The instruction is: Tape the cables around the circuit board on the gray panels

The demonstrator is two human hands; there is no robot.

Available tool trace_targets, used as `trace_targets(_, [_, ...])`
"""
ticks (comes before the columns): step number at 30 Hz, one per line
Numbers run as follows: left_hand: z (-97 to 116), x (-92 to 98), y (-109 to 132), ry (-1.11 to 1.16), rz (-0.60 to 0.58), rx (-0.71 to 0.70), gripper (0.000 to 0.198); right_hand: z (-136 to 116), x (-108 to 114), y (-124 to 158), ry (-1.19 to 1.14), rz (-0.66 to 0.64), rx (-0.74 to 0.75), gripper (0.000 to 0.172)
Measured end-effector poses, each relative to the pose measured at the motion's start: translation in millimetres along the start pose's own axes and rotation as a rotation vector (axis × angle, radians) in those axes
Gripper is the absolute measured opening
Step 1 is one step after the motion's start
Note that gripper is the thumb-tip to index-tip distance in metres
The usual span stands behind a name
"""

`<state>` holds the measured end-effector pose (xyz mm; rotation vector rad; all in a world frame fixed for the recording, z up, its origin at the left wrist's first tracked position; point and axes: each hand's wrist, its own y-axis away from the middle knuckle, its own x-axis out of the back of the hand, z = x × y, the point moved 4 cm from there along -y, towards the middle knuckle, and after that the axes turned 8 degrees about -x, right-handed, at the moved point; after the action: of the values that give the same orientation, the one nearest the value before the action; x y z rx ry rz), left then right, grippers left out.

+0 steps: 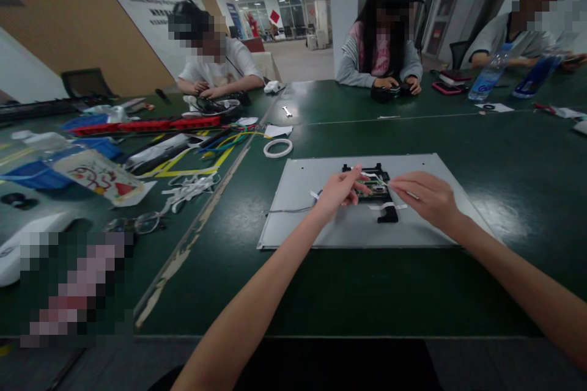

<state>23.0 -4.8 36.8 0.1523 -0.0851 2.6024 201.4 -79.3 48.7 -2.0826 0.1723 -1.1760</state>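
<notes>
Toward the right of the green table's (348,293) near side, on a flat pale panel (284,195), we see a circuit board (378,189) set within a black frame (389,215), with both our hands close over it. Our left hand (340,191) lies over the left end of the board, its fingers somewhat spread; we cannot tell whether they grip or merely touch. Our right hand (424,197) is at the right edge, thumb and forefinger drawn narrow near a thin pale strip (370,176), and whether they pinch it is too small for us to tell. We judge the board light and stiff but fragile, its small parts easily harmed by pressure, so we would take hold of it by its bare edges. The frame looks like rigid plastic, light and perhaps a little slippery; its outer corners seem the safer hold for us. Across its near leg runs a white strip (375,207), probably soft and best lifted by an end. Left of the board, a grey cable (291,211) lies along the panel; it looks flexible, and we should not tug on it.
</notes>
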Motion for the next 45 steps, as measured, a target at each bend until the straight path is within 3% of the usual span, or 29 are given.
trace_targets(5, [-7.8, 5.6, -3.4, 0.199, 0.13, -0.009, 0.04, -9.6, -7.6, 4.6, -0.036, -0.117, 0.143, 0.023])
trace_targets(9, [-8.3, 11.1, -6.4, 0.221, 0.212, -0.088, 0.034, -14.1, -8.3, 4.2, -0.085, -0.139, 0.147, 0.024])
trace_targets(12, [-6.6, 14.0, -7.4, 0.216, 0.252, -0.152, 0.032, -16.5, -7.4, 1.1, -0.208, -0.122, 0.048, 0.034])
trace_targets(16, [-1.4, 10.1, -4.2, 0.179, 0.281, -0.227, 0.032, -10.9, -16.0, -1.7, -0.449, -0.083, -0.298, 0.037])
trace_targets(19, [4.3, 2.2, 0.7, 0.114, 0.281, -0.263, 0.034, -9.1, -31.5, 0.9, -0.657, -0.145, -0.553, 0.034])
trace_targets(22, [8.8, -6.6, 4.8, 0.068, 0.244, -0.271, 0.032, -12.4, -41.4, 3.8, -0.784, -0.21, -0.675, 0.034])
trace_targets(27, [9.3, -14.1, 7.8, 0.051, 0.21, -0.249, 0.03, -10.5, -37.7, 3.5, -0.761, -0.186, -0.725, 0.03])
trace_targets(37, [4.7, -17.4, 7.7, 0.233, 0.2, -0.229, 0.029, -10.6, -25.4, -0.9, -0.643, -0.155, -0.71, 0.029])
trace_targets(45, [8.8, -13.6, 7.1, 0.152, 0.241, -0.245, 0.031, -11.4, -27.5, -0.3, -0.8, -0.246, -0.769, 0.03])
